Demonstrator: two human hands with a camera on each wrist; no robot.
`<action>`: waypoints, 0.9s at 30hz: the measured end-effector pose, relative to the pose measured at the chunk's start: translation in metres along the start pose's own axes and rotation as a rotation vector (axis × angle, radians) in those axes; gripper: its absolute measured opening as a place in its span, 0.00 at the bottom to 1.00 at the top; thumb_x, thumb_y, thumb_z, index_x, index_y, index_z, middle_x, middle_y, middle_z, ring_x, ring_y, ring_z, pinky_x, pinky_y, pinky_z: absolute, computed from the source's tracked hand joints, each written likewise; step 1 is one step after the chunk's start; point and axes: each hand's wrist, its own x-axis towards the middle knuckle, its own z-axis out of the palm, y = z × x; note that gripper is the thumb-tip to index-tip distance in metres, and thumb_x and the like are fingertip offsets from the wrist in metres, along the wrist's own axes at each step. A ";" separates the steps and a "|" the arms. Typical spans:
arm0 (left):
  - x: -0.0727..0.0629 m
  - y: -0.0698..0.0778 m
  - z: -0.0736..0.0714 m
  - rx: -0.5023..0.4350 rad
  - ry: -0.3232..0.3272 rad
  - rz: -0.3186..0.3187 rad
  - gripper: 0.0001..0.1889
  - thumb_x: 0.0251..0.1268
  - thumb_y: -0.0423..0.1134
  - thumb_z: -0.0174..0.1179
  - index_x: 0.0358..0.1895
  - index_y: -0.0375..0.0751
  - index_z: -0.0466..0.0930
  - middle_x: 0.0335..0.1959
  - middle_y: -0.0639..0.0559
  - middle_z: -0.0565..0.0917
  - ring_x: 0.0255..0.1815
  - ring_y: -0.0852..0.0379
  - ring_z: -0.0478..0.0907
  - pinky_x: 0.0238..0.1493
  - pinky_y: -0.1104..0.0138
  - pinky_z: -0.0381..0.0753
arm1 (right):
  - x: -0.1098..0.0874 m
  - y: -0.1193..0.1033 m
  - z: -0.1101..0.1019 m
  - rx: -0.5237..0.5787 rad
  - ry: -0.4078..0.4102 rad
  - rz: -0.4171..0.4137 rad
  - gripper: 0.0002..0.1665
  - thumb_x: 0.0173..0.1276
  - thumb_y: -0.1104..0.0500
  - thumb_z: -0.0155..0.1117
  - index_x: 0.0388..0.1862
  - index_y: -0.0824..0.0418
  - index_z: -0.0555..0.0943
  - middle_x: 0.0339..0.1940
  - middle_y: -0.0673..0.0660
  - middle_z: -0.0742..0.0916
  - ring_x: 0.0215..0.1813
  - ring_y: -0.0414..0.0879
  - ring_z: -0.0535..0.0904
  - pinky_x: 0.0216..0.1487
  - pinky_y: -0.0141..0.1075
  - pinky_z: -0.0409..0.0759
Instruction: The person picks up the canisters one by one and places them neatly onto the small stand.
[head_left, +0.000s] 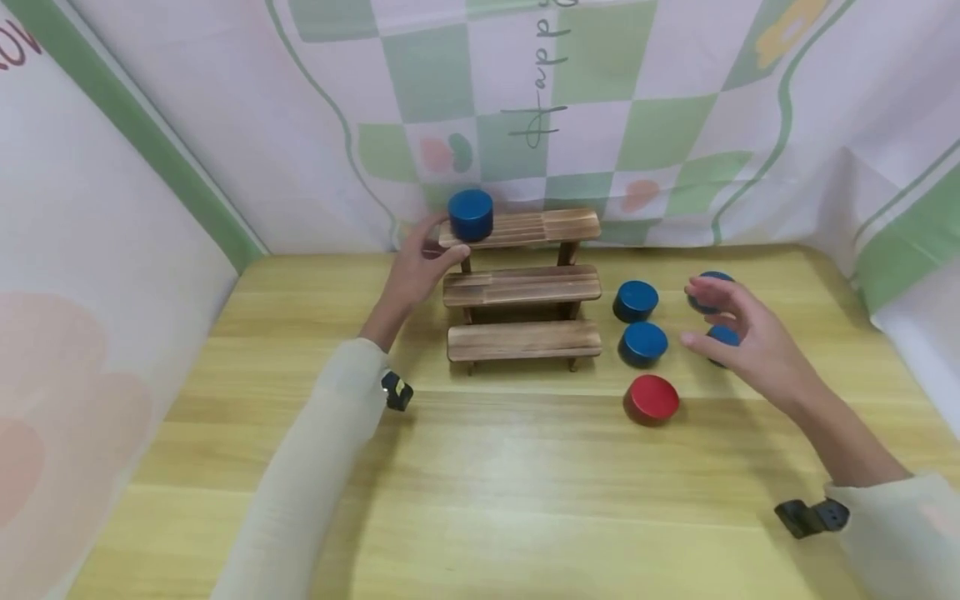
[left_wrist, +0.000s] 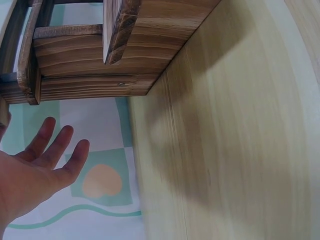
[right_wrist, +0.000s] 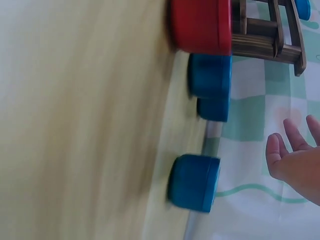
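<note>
A small three-tier wooden stand [head_left: 522, 285] stands against the back curtain. One round blue container [head_left: 471, 215] sits on the left end of its top tier. My left hand [head_left: 417, 268] grips that end of the tier, thumb in front, near the container; in the left wrist view several fingers [left_wrist: 74, 162] spread away from the wood. On the right, my right hand [head_left: 759, 348] hovers with loosely bent fingers and holds nothing. Beneath it are two blue containers [head_left: 723, 335], partly hidden. To its left stand two more blue containers [head_left: 643, 343] and a red one [head_left: 652, 399].
All of this stands on a light wooden table [head_left: 480, 500]. A printed curtain [head_left: 510, 142] hangs directly behind the stand, and a white panel with a green edge [head_left: 142, 125] rises at the left. Dark wrist devices [head_left: 812, 517] sit at both sleeves.
</note>
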 end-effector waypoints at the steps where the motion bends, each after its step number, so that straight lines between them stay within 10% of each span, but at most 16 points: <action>1: 0.000 0.000 0.001 -0.004 0.000 0.003 0.32 0.66 0.46 0.68 0.72 0.50 0.69 0.58 0.41 0.77 0.51 0.47 0.78 0.52 0.53 0.78 | -0.003 0.001 -0.002 0.001 -0.004 0.000 0.38 0.69 0.66 0.67 0.75 0.60 0.64 0.66 0.51 0.74 0.63 0.35 0.67 0.57 0.20 0.69; 27: 0.000 0.001 -0.004 0.017 0.001 -0.015 0.32 0.66 0.49 0.68 0.72 0.53 0.68 0.55 0.41 0.78 0.51 0.48 0.78 0.52 0.52 0.79 | -0.057 0.047 -0.012 -0.025 -0.015 0.063 0.40 0.66 0.69 0.68 0.75 0.64 0.62 0.64 0.48 0.74 0.64 0.37 0.66 0.54 0.18 0.67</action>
